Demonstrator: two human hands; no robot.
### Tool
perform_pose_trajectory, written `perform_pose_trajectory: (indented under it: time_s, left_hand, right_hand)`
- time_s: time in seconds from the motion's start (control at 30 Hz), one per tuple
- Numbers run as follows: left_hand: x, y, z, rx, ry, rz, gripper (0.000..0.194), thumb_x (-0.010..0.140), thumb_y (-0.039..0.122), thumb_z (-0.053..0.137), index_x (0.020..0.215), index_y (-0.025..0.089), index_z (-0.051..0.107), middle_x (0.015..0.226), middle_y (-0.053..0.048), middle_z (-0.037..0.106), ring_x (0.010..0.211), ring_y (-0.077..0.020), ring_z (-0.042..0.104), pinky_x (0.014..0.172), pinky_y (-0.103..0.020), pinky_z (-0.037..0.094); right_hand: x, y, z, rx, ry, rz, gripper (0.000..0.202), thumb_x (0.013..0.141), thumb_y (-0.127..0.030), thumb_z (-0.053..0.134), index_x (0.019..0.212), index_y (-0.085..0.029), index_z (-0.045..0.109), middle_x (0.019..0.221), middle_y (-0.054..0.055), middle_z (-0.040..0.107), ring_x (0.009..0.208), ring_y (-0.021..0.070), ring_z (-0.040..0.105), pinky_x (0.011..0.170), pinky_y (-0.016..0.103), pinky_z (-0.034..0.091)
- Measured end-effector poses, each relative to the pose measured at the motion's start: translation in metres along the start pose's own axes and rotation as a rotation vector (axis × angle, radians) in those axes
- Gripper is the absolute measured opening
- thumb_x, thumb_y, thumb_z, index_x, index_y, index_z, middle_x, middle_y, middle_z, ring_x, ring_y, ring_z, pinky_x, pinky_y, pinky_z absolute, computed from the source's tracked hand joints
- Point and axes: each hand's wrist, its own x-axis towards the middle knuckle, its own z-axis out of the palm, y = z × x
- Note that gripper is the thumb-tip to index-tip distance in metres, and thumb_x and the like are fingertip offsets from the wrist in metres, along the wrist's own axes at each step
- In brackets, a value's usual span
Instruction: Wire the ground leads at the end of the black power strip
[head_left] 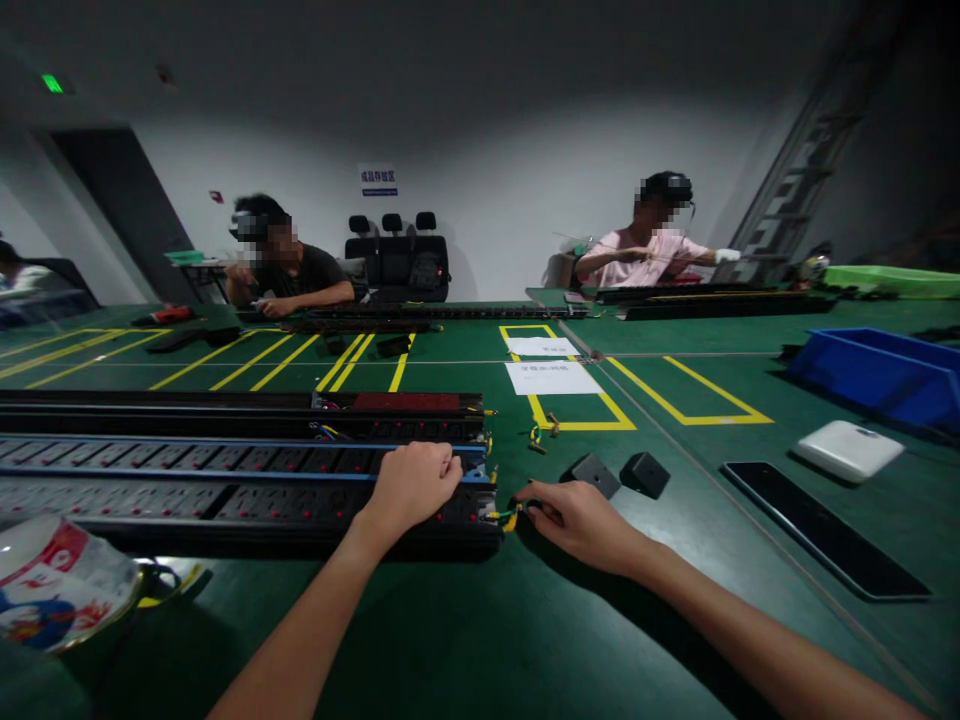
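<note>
My left hand (418, 482) lies over the right end of a long black power strip (300, 500), its fingers curled down onto it. Rows of sockets with small red marks run along the strip. Just past the strip's end, my right hand (577, 520) is closed in a pinch at a short yellow-green wire (511, 516) that comes out of the end. The fingertips partly hide what they hold. Behind lie a blue-edged power strip (187, 456) and a black one (172, 410), parallel to the first, with wire ends sticking out at the right.
Two black end blocks (646, 474) sit beyond my right hand, near loose yellow-green wires (537, 437). To the right are a phone (821, 525), a white case (847, 450) and a blue bin (874, 375). A patterned tub (67, 585) stands front left. Two people work across the table.
</note>
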Motion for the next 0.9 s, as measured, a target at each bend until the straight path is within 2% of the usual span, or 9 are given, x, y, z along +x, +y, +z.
perform_pose_trajectory:
  time_s: [0.43,0.9]
  left_hand:
    - [0.001,-0.0011,0.0,-0.008,-0.01,-0.004,0.034,0.095,0.036,0.043,0.07,0.02,0.059,0.073,-0.004,0.068,0.07,-0.0208,0.065,0.059,-0.028,0.034]
    - [0.0009,-0.0003,-0.0015,0.002,-0.025,-0.011,0.034,0.095,0.037,0.043,0.072,0.021,0.06,0.074,-0.005,0.068,0.072,-0.0218,0.066,0.062,-0.029,0.037]
  right_hand:
    - [0.0014,-0.0048,-0.0044,-0.015,-0.003,0.015,0.028,0.092,-0.021,0.052,0.114,-0.02,0.07,0.068,0.001,0.066,0.058,0.0139,0.056,0.058,0.026,0.031]
    - [0.0014,-0.0049,-0.0045,-0.02,-0.012,0.017,0.029,0.091,-0.02,0.051,0.113,-0.021,0.07,0.07,0.001,0.068,0.061,0.015,0.06,0.059,0.026,0.032]
